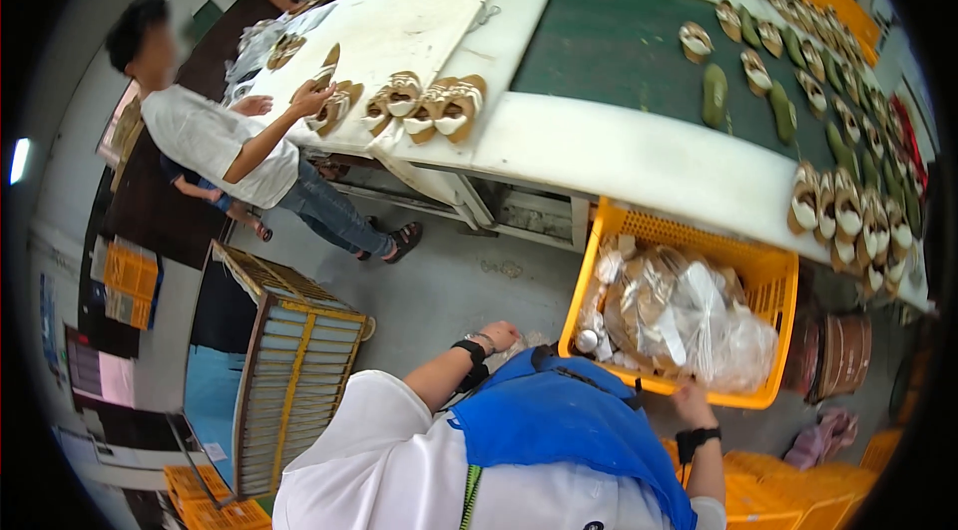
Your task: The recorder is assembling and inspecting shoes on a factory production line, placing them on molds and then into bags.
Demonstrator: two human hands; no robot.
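My left hand [499, 335] is held in front of my blue apron [559, 420], its fingers curled. Something thin and clear, like plastic, shows beside it, but what the fingers hold I cannot make out. My right hand [691, 402] is at the near rim of a yellow plastic crate [589, 280], with its fingers closed over the edge. Inside the crate lie crumpled clear plastic bags [704, 305] and brown and white scraps. The crate stands beside the long worktable, to the right of my left hand.
Tan-and-white shoes [449, 111] and green shoe forms [714, 96] stand on the white-edged table [639, 146] with its green belt [619, 51]. A co-worker [225, 141] handles shoes at the left. A slatted cart [299, 370] is left of me; more yellow crates [788, 490] are behind right.
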